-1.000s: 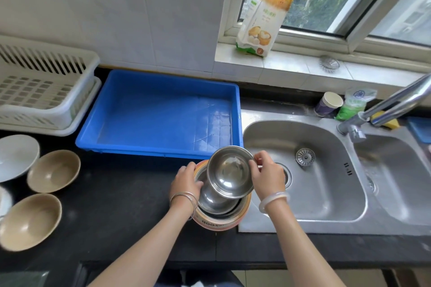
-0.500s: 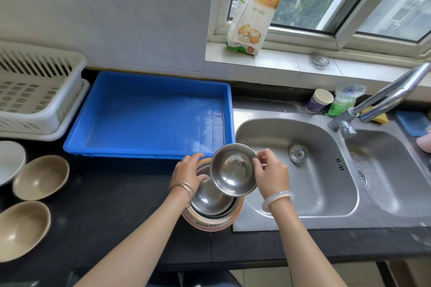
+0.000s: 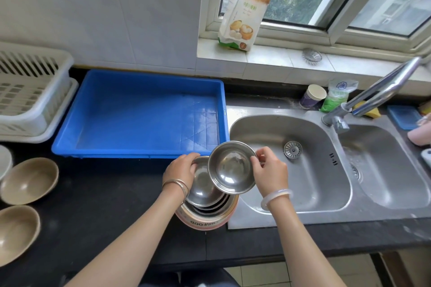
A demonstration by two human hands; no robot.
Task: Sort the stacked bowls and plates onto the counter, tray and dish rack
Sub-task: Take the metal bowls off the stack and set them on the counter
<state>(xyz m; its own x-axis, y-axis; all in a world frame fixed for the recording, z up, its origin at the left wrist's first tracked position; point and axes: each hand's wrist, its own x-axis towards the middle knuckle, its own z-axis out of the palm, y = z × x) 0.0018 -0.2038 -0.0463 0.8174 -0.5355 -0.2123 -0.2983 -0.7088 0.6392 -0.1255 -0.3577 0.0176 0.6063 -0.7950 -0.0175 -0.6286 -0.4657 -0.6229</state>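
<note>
Rack (image 3: pixel 28 100), white, stands far left against the wall. Two beige bowls (image 3: pixel 29 179) lie mouth-up on the black counter (image 3: pixel 105 193) in front of it, apart from each other. Blue tray (image 3: pixel 144 114) comes next, with nothing visible inside. Left hand (image 3: pixel 180 170) curls its fingers over the left rim of the nested steel stack (image 3: pixel 203 193), which sits in a pink outer bowl (image 3: pixel 205 221) just beside the sink (image 3: pixel 303 182). Right hand (image 3: pixel 270 172) pinches the right rim of one small steel bowl (image 3: pixel 229 168), which is tilted over the stack (lower edge touching or clear: cannot tell). Step in hand, as judged: separating this bowl. Press the stack down with the left hand so the next bowl does not ride up. Level the bowl before carrying it. A thin pinch on slick steel may slip, so a deeper hold is advisable.
</note>
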